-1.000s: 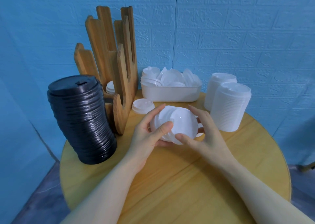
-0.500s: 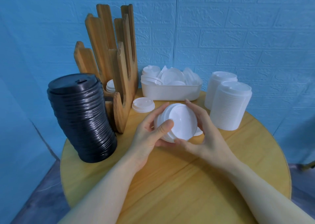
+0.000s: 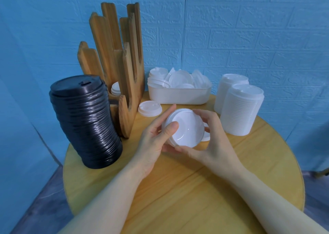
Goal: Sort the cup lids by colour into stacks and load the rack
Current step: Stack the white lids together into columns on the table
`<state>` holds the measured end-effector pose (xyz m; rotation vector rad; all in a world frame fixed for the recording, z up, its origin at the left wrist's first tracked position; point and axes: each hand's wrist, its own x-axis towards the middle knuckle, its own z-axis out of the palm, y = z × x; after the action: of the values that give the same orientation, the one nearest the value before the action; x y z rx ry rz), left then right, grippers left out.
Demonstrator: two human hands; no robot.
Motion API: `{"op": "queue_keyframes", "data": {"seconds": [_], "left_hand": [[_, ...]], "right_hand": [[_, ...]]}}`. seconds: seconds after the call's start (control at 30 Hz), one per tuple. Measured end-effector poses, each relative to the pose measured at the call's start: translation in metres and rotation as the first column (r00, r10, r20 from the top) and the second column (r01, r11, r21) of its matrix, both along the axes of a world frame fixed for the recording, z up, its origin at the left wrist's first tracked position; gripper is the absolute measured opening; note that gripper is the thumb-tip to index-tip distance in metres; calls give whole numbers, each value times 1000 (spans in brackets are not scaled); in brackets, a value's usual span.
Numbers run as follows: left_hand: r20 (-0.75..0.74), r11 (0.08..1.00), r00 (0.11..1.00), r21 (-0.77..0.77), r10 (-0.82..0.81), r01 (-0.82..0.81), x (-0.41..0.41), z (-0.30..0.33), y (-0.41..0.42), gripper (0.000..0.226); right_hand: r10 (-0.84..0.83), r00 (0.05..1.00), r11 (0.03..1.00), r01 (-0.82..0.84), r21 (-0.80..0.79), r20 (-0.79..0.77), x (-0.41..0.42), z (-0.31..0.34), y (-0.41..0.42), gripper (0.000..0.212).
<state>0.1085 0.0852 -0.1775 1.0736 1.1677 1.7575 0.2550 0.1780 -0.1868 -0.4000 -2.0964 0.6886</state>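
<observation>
- Two hands hold a small bunch of white lids (image 3: 186, 128) up above the round wooden table (image 3: 178, 189).
- The left hand (image 3: 154, 141) curls round the left side of the lids, with its thumb pressed on the front lid.
- The right hand (image 3: 210, 143) curls round the right side, thumb under the lids and fingers over the top.
- A tall stack of black lids (image 3: 85, 121) stands on the left of the table and leans a bit.
- The wooden rack (image 3: 122, 70) stands just behind the black stack, with a few white lids (image 3: 115, 88) low inside it.
- One white lid (image 3: 150, 108) lies flat on the table beside the rack.
- A white tub (image 3: 178, 96) at the back is full of loose white lids.
- Two white stacks (image 3: 238, 105) stand close together on the right.
</observation>
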Motion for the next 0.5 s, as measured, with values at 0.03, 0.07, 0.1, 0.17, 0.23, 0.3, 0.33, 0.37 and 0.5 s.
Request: {"op": "queue_keyframes", "data": {"seconds": [0.03, 0.07, 0.1, 0.17, 0.23, 0.3, 0.33, 0.37, 0.5], "left_hand": [[4, 1000, 1000, 0, 2, -2, 1, 1, 0, 50], [10, 1000, 1000, 1, 6, -6, 1, 1, 0, 52], [17, 1000, 1000, 4, 8, -8, 2, 2, 0, 50], [32, 1000, 999, 19, 5, -6, 0, 1, 0, 42], [53, 999, 999, 32, -9, 8, -2, 0, 0, 41], [78, 999, 996, 27, -33, 31, -3, 0, 0, 41], [85, 999, 995, 19, -49, 47, -3, 0, 0, 42], [87, 998, 994, 12, -69, 68, -3, 0, 0, 46], [65, 996, 993, 0, -94, 94, -4, -1, 0, 57]], "right_hand": [[1, 1000, 1000, -1, -1, 0, 0, 0, 0, 80], [5, 1000, 1000, -5, -4, 4, 1, 0, 0, 81], [16, 1000, 1000, -16, -11, 11, 1, 0, 1, 83], [60, 998, 998, -59, -28, 36, 2, 1, 1, 88], [88, 995, 996, -87, -30, 43, 1, 1, 1, 89], [84, 996, 996, -83, -32, 33, 2, 0, 2, 88], [80, 996, 996, -79, -35, 29, 2, 0, 3, 88], [80, 996, 996, -79, -40, 28, 3, -1, 4, 89], [106, 994, 992, -104, -74, 35, 4, -1, 8, 90]]}}
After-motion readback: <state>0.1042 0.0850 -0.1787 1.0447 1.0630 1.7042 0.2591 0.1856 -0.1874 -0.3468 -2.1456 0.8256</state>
